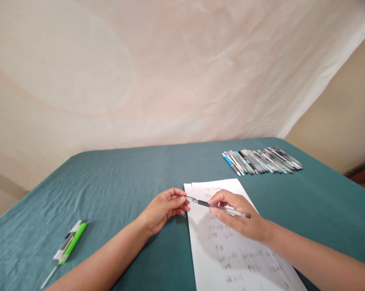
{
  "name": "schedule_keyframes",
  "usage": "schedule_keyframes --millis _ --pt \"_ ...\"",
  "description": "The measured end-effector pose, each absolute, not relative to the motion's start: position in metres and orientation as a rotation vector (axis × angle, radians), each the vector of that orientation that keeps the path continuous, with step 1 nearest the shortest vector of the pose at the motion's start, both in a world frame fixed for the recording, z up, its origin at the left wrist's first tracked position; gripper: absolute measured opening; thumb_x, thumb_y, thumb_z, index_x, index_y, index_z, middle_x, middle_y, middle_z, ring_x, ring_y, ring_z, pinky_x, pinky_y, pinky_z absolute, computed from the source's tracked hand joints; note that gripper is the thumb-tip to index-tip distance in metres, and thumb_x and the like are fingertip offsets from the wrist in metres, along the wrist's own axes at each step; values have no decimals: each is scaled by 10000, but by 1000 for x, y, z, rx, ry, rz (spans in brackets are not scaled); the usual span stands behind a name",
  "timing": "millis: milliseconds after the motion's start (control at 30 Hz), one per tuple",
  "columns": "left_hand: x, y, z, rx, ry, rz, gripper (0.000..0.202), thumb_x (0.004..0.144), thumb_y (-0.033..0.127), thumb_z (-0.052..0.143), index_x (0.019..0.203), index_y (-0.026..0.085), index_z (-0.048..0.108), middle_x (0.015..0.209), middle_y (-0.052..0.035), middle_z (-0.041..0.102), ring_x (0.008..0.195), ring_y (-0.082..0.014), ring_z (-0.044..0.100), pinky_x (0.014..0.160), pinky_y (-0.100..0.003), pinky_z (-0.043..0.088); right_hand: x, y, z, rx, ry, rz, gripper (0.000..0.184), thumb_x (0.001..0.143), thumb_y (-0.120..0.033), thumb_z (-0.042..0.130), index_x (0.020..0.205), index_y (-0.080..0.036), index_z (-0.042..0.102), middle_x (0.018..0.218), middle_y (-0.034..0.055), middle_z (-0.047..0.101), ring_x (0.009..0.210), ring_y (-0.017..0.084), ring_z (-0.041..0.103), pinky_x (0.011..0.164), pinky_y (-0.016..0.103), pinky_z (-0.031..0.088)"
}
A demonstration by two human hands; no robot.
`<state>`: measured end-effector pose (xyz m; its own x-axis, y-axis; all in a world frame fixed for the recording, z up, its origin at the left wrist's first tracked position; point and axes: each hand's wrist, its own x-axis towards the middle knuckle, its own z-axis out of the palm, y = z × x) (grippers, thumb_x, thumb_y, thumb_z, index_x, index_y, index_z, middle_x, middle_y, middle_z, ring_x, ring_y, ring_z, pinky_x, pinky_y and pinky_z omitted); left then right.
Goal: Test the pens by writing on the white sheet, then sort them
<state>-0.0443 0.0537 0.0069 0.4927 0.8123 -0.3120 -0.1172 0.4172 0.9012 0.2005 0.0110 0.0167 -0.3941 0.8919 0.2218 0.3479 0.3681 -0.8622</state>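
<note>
So closest to me there's a sheet of paper [205, 262] with handwriting all over it, running from the near edge up to about the middle of the surface [134, 182], which is covered in dark green cloth. The writing's too blurry to read. Over on the near left sits a slim green-and-white item [70, 242], lying slantwise, near end to the left and far end to the right. A thin pale stick [49, 276] pokes toward the near left from its near end. Can't tell what either one is, sorry.

A bit farther in, both hands are on one pen [228, 210], over the far half of the paper. Its long axis goes mostly left to right with a slight slant: the narrow silvery end points left and a touch far, the dark butt end points right and a touch near. Dark grip, see-through barrel. The left hand [167, 208] pinches the thin left end between thumb and fingertips, by the paper's left edge. The right hand [235, 212] pinches the barrel just behind the grip.

Far right, there's a row of pens [263, 161] packed side by side, all slanting far left to near right, with a blue one [230, 163] at the left end. Behind everything hangs a pale, creased cloth [170, 72].
</note>
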Motion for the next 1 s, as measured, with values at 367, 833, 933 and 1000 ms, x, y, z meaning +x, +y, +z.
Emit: schedule_keyframes --millis 367,833,933,1000 --pt "-36 28 35 1580 792 364 213 822 335 564 919 166 649 785 4 610 689 -111 519 650 -213 388 191 3 21 -767 -2138 1011 208 820 -265 588 1014 -226 649 831 35 658 727 136 594 688 265 465" --pt "-42 34 33 2076 1081 405 185 839 295 521 901 204 669 842 14 660 734 -125 560 674 -207 393 193 6 2 -1154 -2525 622 259 950 -314 323 1087 -202 512 808 29 655 699 154 598 629 256 375" --pt "-42 35 31 2097 1061 398 193 850 301 523 922 212 677 861 10 663 755 -128 569 692 -209 393 191 5 0 -1146 -2585 543 258 958 -308 297 1089 -198 490 807 29 656 692 154 597 616 254 356" --pt "-43 36 30 2090 1052 380 184 855 284 517 910 213 677 845 18 661 756 -125 572 690 -204 389 191 4 -1 -1148 -2609 505 248 958 -301 293 1070 -193 486 796 29 656 683 154 594 607 253 345"
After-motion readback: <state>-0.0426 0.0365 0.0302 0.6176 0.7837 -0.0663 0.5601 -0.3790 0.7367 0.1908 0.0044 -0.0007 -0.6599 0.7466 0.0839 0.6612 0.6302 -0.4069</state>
